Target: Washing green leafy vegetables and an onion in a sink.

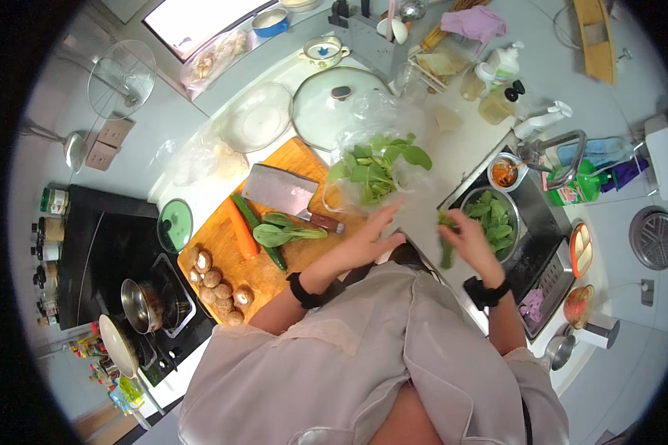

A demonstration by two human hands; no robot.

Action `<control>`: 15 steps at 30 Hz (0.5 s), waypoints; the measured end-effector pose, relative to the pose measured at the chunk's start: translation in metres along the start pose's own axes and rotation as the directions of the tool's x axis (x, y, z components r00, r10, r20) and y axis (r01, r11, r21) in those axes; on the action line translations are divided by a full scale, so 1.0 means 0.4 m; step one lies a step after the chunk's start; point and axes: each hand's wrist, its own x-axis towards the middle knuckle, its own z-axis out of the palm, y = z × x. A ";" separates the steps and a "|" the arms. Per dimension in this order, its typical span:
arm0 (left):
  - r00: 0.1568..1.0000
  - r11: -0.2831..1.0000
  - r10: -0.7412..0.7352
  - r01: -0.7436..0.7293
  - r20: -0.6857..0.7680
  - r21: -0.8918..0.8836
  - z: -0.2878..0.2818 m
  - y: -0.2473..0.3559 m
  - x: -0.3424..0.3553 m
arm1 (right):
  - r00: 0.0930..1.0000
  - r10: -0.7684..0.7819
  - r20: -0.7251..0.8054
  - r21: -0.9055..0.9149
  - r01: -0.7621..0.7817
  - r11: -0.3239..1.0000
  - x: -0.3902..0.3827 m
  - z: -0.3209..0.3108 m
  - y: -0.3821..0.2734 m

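My left hand (369, 239) is stretched out over the counter edge with its fingers apart and nothing in it. Just beyond its fingertips lie leafy greens (377, 172) in a clear plastic bag (367, 119). My right hand (469, 239) pinches a sprig of leafy greens (446, 251), which hangs down beside a metal bowl. Torn green leaves (491, 222) fill that bowl (518, 230) in the sink. To the left of my left hand, a cleaver (280, 191), a carrot (242, 228), a cucumber (246, 212), bok choy (283, 231) and mushrooms (212, 279) rest on a wooden cutting board (304, 256).
A glass lid (323, 111) and a clear plate (257, 117) lie at the back. Bottles (499, 102) line the far right near the faucet (571, 159). On the left, a pot (141, 305) and a pan (117, 345) sit by the stove (100, 256).
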 end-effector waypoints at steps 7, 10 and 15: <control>0.982 0.699 -0.125 0.191 -0.145 0.690 -0.227 -0.142 -0.146 | 0.874 0.442 -0.204 -0.714 -0.441 0.543 -0.068 -0.129 0.225; 0.980 0.259 -0.025 0.198 -0.198 0.945 -0.255 -0.211 -0.195 | 0.948 0.286 -0.142 -0.524 -0.317 0.790 -0.040 -0.122 0.275; 0.968 0.135 -0.084 0.244 -0.234 0.960 -0.242 -0.210 -0.195 | 0.985 -0.032 0.170 -0.246 0.074 0.966 0.029 -0.051 0.149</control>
